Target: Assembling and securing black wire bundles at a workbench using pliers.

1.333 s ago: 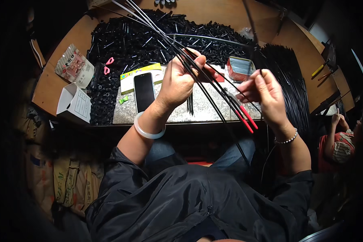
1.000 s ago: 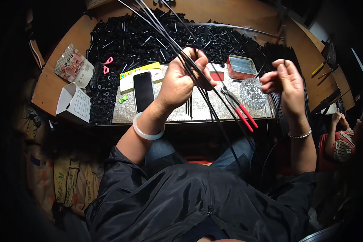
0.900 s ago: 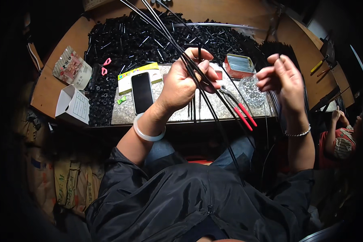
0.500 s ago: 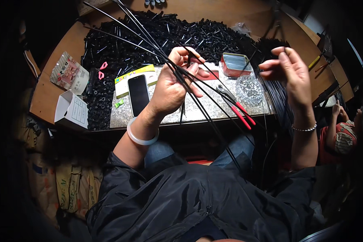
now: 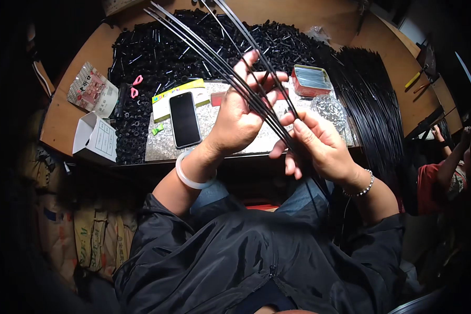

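Several long thin black rods [image 5: 267, 116] slant across my body, their upper ends fanned out over the table and their lower ends toward my lap. My left hand [image 5: 240, 123] holds them near the middle, with some fingers raised and a gap between two groups of rods. Just below it, my right hand [image 5: 327, 149] closes thumb and fingers on the lower part of the rods; its fingertips partly hide behind them. Beneath both hands lies a speckled pale board [image 5: 214, 133]. The red-handled pliers seen earlier are hidden.
Small black parts [image 5: 141, 57] heap along the back; many more rods [image 5: 371, 99] lie at right. A phone [image 5: 185, 120], a red tin [image 5: 311, 88], a clear round container [image 5: 332, 111], a white box [image 5: 95, 137] and a pouch [image 5: 91, 94] stand around. Another person [image 5: 429, 183] sits far right.
My right hand has come down and left from above the rod pile to the rods in my left hand. The bundle has shifted, and its upper ends have spread rightward.
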`<state>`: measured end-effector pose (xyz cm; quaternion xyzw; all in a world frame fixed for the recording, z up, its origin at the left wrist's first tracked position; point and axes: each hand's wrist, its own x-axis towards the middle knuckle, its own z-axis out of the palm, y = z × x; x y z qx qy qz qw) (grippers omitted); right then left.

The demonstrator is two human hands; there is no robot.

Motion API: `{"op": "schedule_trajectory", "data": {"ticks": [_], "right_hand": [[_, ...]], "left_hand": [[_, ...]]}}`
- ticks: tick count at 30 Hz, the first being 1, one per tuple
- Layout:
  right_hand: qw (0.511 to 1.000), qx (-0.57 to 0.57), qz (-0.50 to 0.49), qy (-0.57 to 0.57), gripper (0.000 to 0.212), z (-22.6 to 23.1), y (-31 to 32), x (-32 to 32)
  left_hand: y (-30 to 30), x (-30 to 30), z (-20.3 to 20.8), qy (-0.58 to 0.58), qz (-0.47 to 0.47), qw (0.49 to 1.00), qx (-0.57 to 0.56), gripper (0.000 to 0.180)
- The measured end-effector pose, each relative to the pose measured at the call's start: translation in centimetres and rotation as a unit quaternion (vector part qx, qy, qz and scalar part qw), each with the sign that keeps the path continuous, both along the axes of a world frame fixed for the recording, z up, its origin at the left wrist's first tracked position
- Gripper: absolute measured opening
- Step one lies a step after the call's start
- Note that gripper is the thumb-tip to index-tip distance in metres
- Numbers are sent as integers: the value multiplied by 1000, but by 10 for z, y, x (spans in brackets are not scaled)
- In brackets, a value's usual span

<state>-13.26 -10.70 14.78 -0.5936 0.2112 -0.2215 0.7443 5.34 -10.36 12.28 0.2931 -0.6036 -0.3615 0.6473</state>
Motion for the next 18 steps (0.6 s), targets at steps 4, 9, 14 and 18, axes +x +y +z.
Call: {"op": "schedule_trajectory", "data": {"ticks": [4,9,14,18], "right_hand": [[999,28,28,16,39,-1,10,-5],[974,-179,-26,138,25,-23,14,-49],[620,-376,-283,628,37,-101,-16,-177],[871,28,-374,316,51,-149,-5,-190]], "left_hand": [[1,6,-2,31,-24,999,20,44],[9,22,-1,69,8,996,52,31],[9,25,6,95,-75,990,76,35],[0,16,2,74,-84,991,70,37]]}}
